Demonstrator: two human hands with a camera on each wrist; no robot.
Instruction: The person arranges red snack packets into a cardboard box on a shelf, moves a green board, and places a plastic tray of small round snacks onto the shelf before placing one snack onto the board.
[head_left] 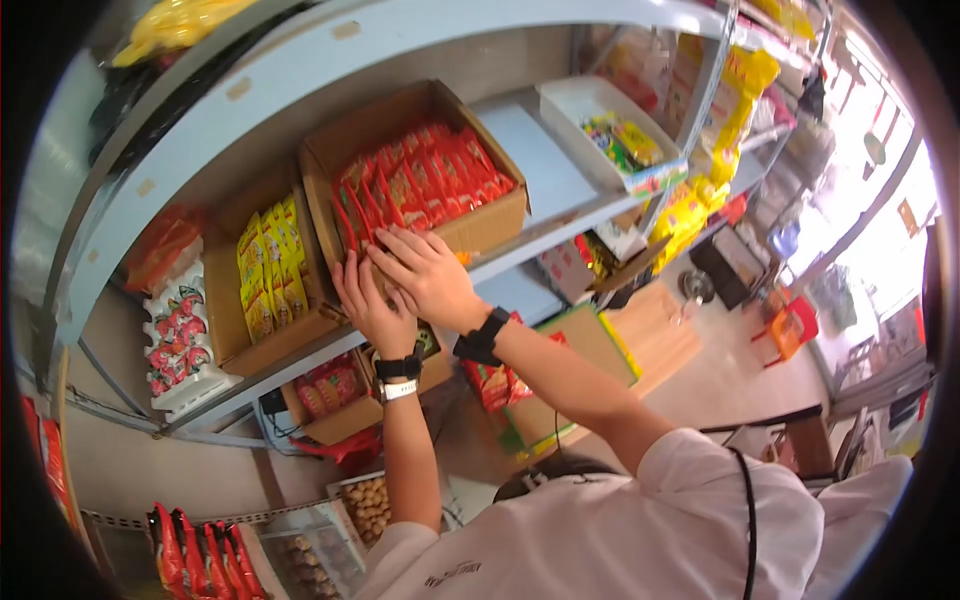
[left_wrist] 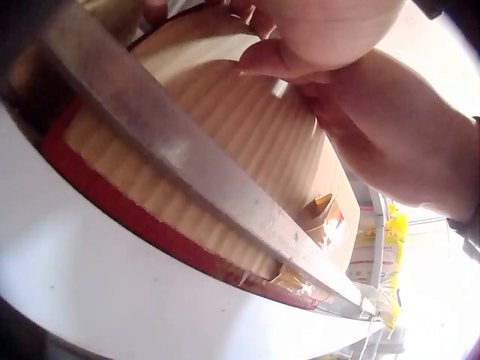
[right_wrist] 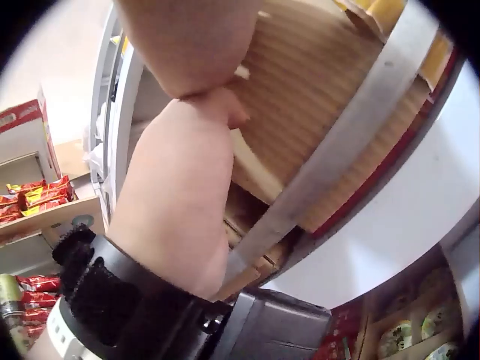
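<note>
An open cardboard box [head_left: 478, 226] full of upright red packets [head_left: 425, 180] stands on the shelf. My left hand [head_left: 378, 305] is at its near left corner, fingers over the rim and thumb against the outer wall in the left wrist view. My right hand [head_left: 432, 278] lies close beside and partly over the left, also holding the box's near edge, its fingertips by the nearest packets. From the right wrist the two hands overlap against the corrugated wall [right_wrist: 307, 82]. The right hand's fingertips are hidden there.
Left of the box stand a carton [head_left: 235, 325] of yellow packets [head_left: 272, 265] and a white tray [head_left: 195, 392] of pink-wrapped items. To the right is a white bin [head_left: 560, 105] with small colourful packets. A metal shelf edge [head_left: 560, 230] runs along the front.
</note>
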